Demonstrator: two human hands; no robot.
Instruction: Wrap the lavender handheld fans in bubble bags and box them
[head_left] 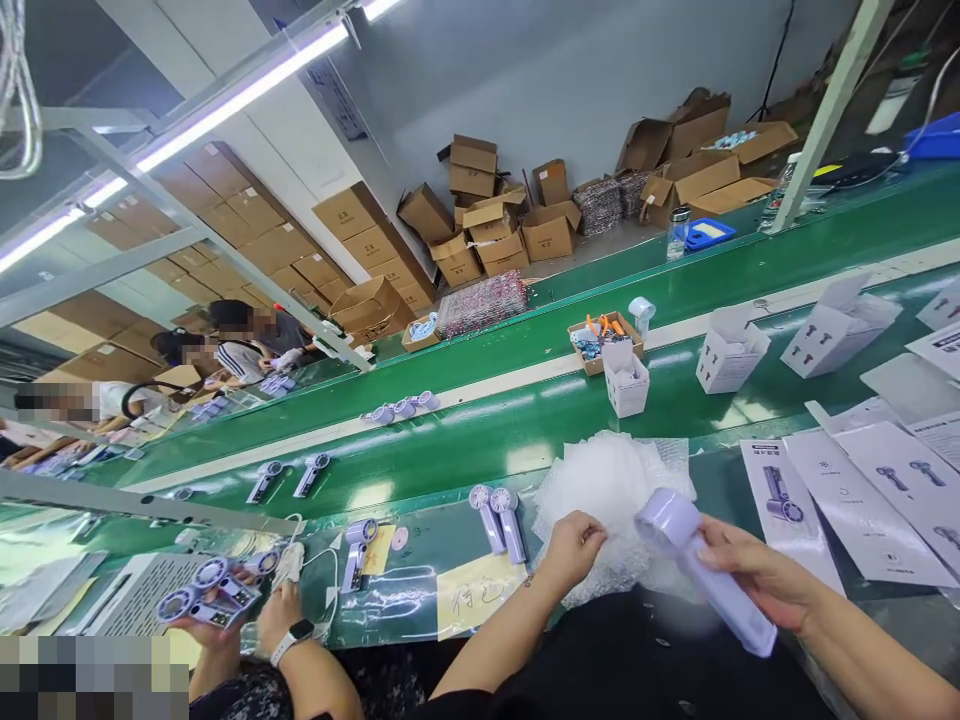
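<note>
My right hand [750,565] is wrapped round the handle of a lavender handheld fan [724,590], tilted with its round head up and to the left. My left hand [574,548] has its fingers curled together at the near side of a heap of clear bubble wrap bags [600,480]. Whether a bag's edge is between those fingertips I cannot make out. Two more lavender fans [499,520] lie side by side left of the bags, above a yellow paper with handwriting [476,598].
Printed box sleeves [855,500] lie at right. White cartons [731,350] stand open along the green conveyor [525,410], near a small box of tools [604,340]. At left, a co-worker's hands [225,615] hold several fans beside a metal post [150,500].
</note>
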